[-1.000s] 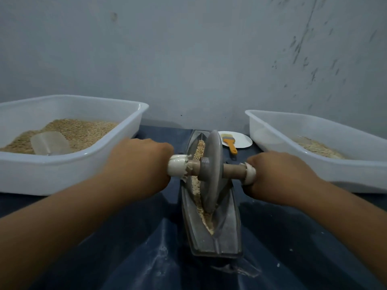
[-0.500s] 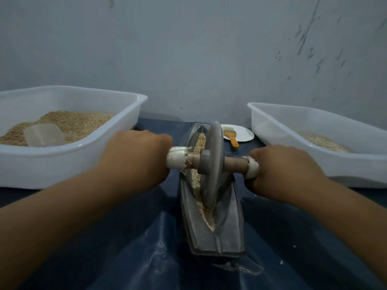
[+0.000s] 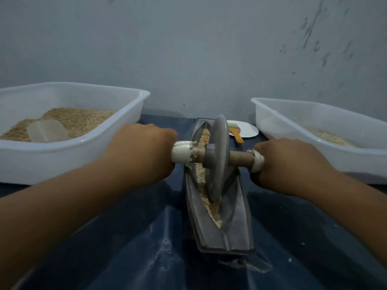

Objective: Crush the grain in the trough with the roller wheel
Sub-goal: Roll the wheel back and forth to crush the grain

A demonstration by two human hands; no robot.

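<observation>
Left hand (image 3: 142, 153): curled round the left end of the axle, knuckles up, back of the hand toward the camera; forearm stretched forward from the lower left.
Right hand (image 3: 293, 164): curled round the right end of the axle, knuckles up; forearm reaching in from the lower right, level with the other.
Roller wheel (image 3: 216, 158): between the two hands, standing on edge in the trough, leaning slightly toward the right hand; wooden axle through its hub, white wrapping at each end just inside the grips.
Trough (image 3: 234, 231): long grey boat-shaped vessel on the bench, running away from the person, its near end below and between the forearms.
Grain (image 3: 211, 206): in the groove of the trough, beneath and ahead of the wheel's rim, finer and paler at the near end, whole kernels beyond the axle.
Left tub (image 3: 83, 149): white, just outside the left hand, holding a heap of grain and a clear scoop (image 3: 47, 130).
Right tub (image 3: 356, 155): white, just outside the right hand, with a thin layer of pale grain.
Plate (image 3: 248, 130): small, white, beyond the right hand, carrying an orange-handled brush (image 3: 237, 136).
Bench (image 3: 125, 237): covered with dark blue sheeting, creased under the forearms.
</observation>
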